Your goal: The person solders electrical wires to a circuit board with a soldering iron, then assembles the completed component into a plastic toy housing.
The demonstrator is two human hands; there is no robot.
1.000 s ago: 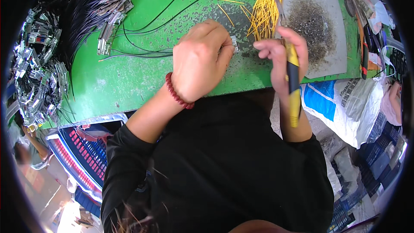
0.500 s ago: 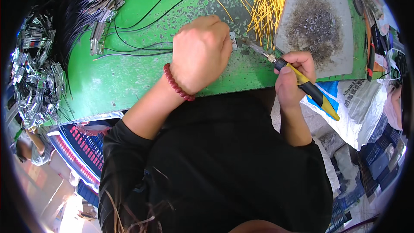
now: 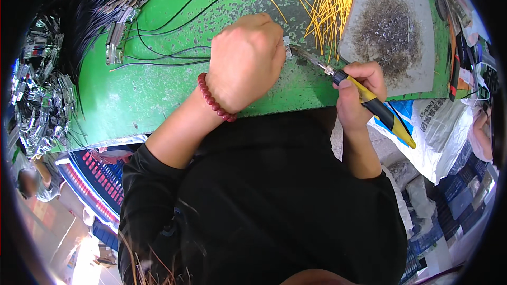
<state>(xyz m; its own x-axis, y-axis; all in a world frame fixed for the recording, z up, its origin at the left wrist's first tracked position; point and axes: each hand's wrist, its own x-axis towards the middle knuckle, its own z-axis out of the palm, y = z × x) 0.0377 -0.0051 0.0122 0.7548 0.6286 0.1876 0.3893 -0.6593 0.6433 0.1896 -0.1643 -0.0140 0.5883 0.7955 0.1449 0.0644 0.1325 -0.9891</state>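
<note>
My right hand (image 3: pixel 360 91) is wrapped round the handle of a yellow-and-black soldering iron (image 3: pixel 376 106). The iron's tip points up and left, close to a small silvery part (image 3: pixel 287 47) that sticks out past the fingers of my left hand (image 3: pixel 246 58). That hand is closed and seen from the back, so its fingertips and most of what they grip are hidden. Thin black cables (image 3: pixel 169 59) come in from the left and vanish under it. At their other end lies a flat metal connector piece (image 3: pixel 115 39). Whether the tip touches the silvery part I cannot tell.
Yellow sticks of solder wire (image 3: pixel 331 8) lie beyond the iron, beside a grey board (image 3: pixel 422 68) covered in dark residue. Bundled black cables and metal parts (image 3: pixel 45 89) heap up at the green table's (image 3: pixel 121 111) left. Pliers-like tools (image 3: pixel 455 68) stand at the right edge.
The whole view has shifted slightly. Both hands keep nearly the same pose, with the soldering iron's tip still beside the silvery part.
</note>
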